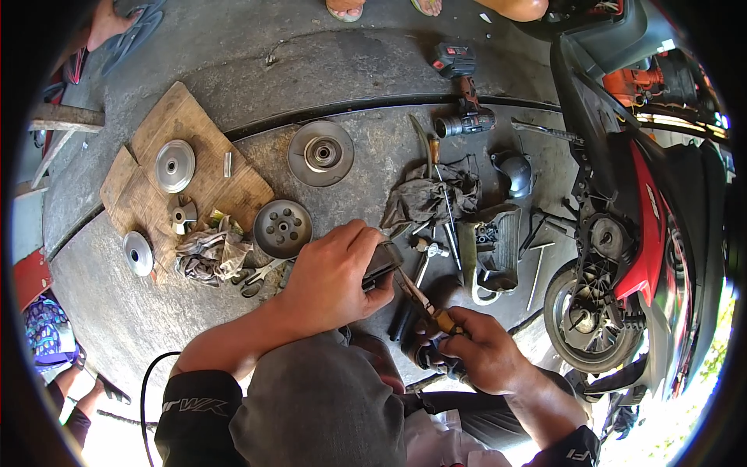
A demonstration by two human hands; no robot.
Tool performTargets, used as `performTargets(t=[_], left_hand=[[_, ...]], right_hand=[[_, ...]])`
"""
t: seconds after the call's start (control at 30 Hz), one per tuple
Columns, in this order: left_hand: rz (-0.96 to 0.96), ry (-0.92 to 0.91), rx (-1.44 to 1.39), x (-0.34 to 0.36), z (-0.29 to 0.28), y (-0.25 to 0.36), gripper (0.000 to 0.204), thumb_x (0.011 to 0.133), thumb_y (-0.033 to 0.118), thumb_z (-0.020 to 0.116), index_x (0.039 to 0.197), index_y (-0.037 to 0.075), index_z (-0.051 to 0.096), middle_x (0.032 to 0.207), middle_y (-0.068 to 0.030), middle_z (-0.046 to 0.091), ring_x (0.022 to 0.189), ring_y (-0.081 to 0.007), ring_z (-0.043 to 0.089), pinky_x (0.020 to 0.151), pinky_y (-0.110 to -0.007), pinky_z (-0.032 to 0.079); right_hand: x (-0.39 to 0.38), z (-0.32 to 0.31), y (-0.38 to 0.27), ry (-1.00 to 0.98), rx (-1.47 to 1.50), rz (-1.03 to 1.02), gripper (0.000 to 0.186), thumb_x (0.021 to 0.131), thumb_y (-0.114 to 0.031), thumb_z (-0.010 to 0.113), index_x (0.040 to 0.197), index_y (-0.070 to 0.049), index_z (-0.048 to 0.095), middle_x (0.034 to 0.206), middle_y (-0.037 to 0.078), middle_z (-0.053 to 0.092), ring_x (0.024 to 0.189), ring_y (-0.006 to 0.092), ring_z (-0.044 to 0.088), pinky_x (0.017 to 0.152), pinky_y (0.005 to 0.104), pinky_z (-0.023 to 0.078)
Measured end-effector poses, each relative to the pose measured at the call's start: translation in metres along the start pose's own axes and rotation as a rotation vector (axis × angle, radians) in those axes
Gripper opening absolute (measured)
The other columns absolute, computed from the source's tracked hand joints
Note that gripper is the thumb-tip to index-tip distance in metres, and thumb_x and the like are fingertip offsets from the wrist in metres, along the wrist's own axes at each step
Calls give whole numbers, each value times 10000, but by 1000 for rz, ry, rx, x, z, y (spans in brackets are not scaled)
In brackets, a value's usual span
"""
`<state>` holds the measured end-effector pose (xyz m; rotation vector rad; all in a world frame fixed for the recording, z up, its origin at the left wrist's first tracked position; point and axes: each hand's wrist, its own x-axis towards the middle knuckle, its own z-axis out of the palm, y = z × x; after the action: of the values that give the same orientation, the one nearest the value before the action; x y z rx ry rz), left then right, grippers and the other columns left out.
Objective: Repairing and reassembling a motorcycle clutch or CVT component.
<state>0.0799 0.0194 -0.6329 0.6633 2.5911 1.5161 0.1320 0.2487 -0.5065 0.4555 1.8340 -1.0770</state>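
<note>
My left hand (338, 268) is closed around a dark, curved metal part (383, 261), whose far side is hidden by the fingers. Gripped in my right hand (482, 346) is a yellow-handled tool (445, 321) with a long, narrow brownish end that meets the part's edge. What kind of tool it is I cannot make out. Just beyond my left hand lies a round metal clutch drum with holes (282, 229). A larger pulley with a central hub (320, 154) rests farther off.
Flat cardboard (226, 194) at left carries a metal disc (175, 166) and crumpled rags (214, 253). Another disc (138, 254) lies nearby. Right of centre are a cordless impact driver (465, 117), a dark cloth (440, 191) and an open cover holding small parts (494, 245). A red-and-black motorcycle (646, 226) stands right.
</note>
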Motion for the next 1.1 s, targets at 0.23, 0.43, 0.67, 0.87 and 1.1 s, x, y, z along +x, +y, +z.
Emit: performTargets(t=[0.23, 0.43, 0.67, 0.87, 1.1], left_hand=[[-32, -18, 33, 0, 0, 0, 400, 725, 119, 828, 1053, 19, 622, 929, -139, 617, 792, -359, 671, 692, -437, 561], [-29, -48, 40, 0, -1, 0, 405, 750, 178, 830, 1037, 11, 598, 939, -130, 610, 840, -312, 674, 715, -404, 570], [-57, -65, 15, -1, 1, -1, 380, 756, 168, 822, 1014, 18, 586, 938, -133, 609, 842, -327, 672, 716, -419, 564], [-71, -48, -33, -2, 3, -3, 378, 741, 160, 827, 999, 21, 588, 920, -131, 613, 828, -337, 673, 702, -426, 563], [-81, -29, -71, -2, 5, -2, 362, 735, 153, 831, 987, 18, 609, 914, -133, 637, 784, -356, 683, 687, -436, 567]], right_hand=[[4, 5, 4, 1, 136, -1, 252, 975, -121, 556, 1142, 40, 655, 869, 117, 696, 782, 169, 666, 718, 332, 531], [6, -3, 7, -27, -23, -62, 241, 973, -136, 563, 1141, 21, 635, 843, 147, 688, 768, 228, 670, 701, 386, 525], [10, -2, 6, -24, -100, -62, 203, 967, -149, 568, 1078, 17, 604, 802, 191, 671, 728, 322, 669, 670, 425, 511], [13, -5, 2, -42, -8, -36, 218, 953, -144, 560, 1065, 34, 617, 803, 171, 689, 720, 279, 675, 671, 414, 526], [12, -9, 10, -84, 74, 79, 219, 965, -107, 532, 1087, 38, 642, 847, 135, 697, 749, 217, 682, 693, 364, 540]])
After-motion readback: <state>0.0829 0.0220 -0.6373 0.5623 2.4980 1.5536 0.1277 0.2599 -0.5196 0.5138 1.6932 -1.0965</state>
